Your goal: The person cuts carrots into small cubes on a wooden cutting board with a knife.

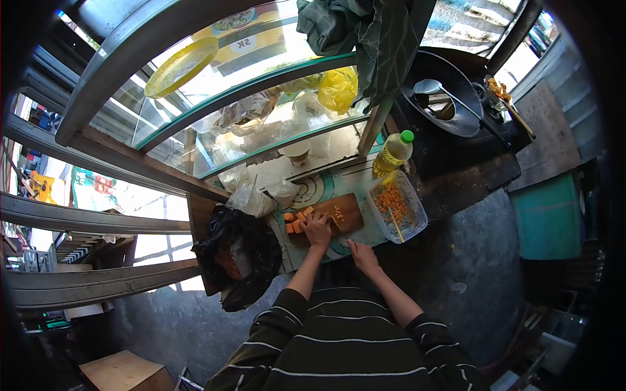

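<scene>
The fingers of the left hand (pixel 317 228) are bending down over the orange chunks (pixel 298 220), and they are touching at least one. Nobody can tell from here if they are pinching it or just pressing. The fingers of the right hand (pixel 364 257) are curling in near the front edge of the cutting board (pixel 353 210). They may be holding a thin handle, but it is too small to tell, and no blade is showing clearly.

The chunks are sitting on the left part of the board, and small orange bits (pixel 338 214) are lying to the right of the left hand. For good cutting, the left fingertips should be tucking under, away from any sharp edge. The chunk should be resting on its flat side so it is not rolling, and the cuts should be going slowly and evenly.

The board is lying on the worktop (pixel 340 183). To its right, a clear tub (pixel 420 220) is holding more orange bits. A bottle (pixel 395 155) is standing behind the tub. A black bag (pixel 262 238) is slumping to the left, and farther off a ladle (pixel 427 86) is resting in a big pan (pixel 450 124).
</scene>
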`<state>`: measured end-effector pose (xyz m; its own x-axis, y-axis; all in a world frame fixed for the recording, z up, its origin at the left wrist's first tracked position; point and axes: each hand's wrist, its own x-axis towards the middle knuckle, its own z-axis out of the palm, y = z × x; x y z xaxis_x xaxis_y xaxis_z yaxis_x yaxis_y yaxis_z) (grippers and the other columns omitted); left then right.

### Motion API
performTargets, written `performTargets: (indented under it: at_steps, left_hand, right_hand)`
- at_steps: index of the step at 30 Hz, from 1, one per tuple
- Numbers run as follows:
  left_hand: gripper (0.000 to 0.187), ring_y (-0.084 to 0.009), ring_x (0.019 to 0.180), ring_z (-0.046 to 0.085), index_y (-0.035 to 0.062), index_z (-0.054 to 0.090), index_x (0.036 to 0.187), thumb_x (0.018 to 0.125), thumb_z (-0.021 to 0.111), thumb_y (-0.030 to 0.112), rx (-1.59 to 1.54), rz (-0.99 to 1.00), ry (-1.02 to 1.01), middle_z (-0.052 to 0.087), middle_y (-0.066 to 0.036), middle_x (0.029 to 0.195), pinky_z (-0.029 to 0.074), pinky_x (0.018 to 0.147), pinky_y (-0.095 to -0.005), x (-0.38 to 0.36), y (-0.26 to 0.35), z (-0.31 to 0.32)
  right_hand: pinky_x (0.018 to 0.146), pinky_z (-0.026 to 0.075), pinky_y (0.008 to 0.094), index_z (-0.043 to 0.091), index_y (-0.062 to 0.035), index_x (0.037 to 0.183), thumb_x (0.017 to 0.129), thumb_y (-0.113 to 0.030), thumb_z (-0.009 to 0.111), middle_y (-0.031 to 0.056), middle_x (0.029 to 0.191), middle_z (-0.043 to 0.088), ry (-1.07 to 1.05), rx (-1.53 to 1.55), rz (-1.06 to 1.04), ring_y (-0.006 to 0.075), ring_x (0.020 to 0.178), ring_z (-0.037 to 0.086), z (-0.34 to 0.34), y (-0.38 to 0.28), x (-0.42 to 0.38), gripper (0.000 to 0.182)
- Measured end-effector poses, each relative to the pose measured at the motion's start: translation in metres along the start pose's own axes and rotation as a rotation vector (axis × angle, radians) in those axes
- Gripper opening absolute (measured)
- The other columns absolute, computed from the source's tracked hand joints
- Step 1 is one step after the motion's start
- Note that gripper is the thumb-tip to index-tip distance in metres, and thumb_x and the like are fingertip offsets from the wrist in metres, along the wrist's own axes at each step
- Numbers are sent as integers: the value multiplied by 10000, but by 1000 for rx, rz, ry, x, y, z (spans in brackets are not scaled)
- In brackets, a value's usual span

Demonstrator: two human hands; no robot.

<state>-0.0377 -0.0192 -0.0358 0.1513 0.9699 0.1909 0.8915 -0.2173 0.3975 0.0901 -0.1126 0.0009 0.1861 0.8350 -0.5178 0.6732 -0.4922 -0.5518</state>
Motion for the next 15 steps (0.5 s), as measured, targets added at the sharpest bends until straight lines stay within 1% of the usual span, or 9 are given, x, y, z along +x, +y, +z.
performTargets:
  at_steps: [1, 5, 7, 8, 10, 11, 13, 15]
  left_hand:
    - [70, -200, 867, 486, 116, 658, 733, 669, 655, 145, -13, -20, 26, 555, -3, 809, 292, 775, -408, -2, 2, 1]
    - [67, -200, 858, 476, 117, 660, 739, 675, 646, 132, -1, -90, 24, 539, -5, 814, 283, 768, -401, -7, 10, 3]
    - [82, -204, 857, 466, 120, 665, 754, 675, 643, 127, -31, -141, 54, 537, -10, 812, 276, 763, -395, -9, 11, 4]
    - [82, -204, 857, 466, 120, 665, 754, 675, 643, 127, -30, -142, 57, 537, -10, 812, 276, 763, -395, -11, 11, 5]
    - [103, -207, 872, 463, 127, 673, 779, 684, 635, 136, -32, -203, 68, 538, -15, 818, 274, 766, -394, -11, 14, 6]
    - [103, -207, 872, 463, 127, 673, 779, 684, 635, 136, -33, -206, 69, 538, -15, 818, 274, 766, -394, -11, 16, 7]
    - [115, -210, 883, 461, 131, 678, 803, 706, 620, 149, -22, -260, 32, 540, -21, 821, 276, 767, -398, -12, 18, 5]
    - [114, -211, 885, 461, 130, 678, 806, 716, 613, 154, -12, -288, 34, 542, -23, 823, 279, 765, -399, -12, 20, 4]
  right_hand:
    - [742, 418, 495, 603, 0, 849, 894, -466, 290, 245, 844, 587, 0, 6, -6, 410, 854, 544, 1, -1, 2, 562]
    - [756, 412, 488, 604, 10, 835, 893, -470, 293, 250, 842, 583, 8, -8, -4, 415, 873, 532, 0, -7, 20, 575]
    - [762, 405, 472, 603, 23, 830, 890, -477, 300, 262, 840, 574, -25, 106, -40, 422, 891, 518, -3, -7, 27, 587]
    - [762, 405, 472, 603, 23, 830, 890, -477, 300, 262, 840, 574, -25, 105, -44, 422, 891, 518, -2, -6, 26, 587]
    - [670, 384, 467, 555, 68, 749, 891, -474, 320, 281, 766, 552, 31, 186, -82, 441, 814, 518, -3, -4, 17, 608]
    - [670, 384, 467, 555, 68, 749, 891, -474, 320, 281, 766, 552, 30, 183, -83, 441, 814, 518, -4, -3, 15, 608]
    - [753, 400, 457, 597, 30, 838, 884, -484, 314, 270, 857, 563, -67, 142, -11, 425, 899, 510, -4, -2, 10, 589]
    - [751, 401, 456, 597, 29, 839, 886, -480, 312, 268, 862, 563, -53, 131, -15, 426, 897, 510, -2, -2, 6, 586]
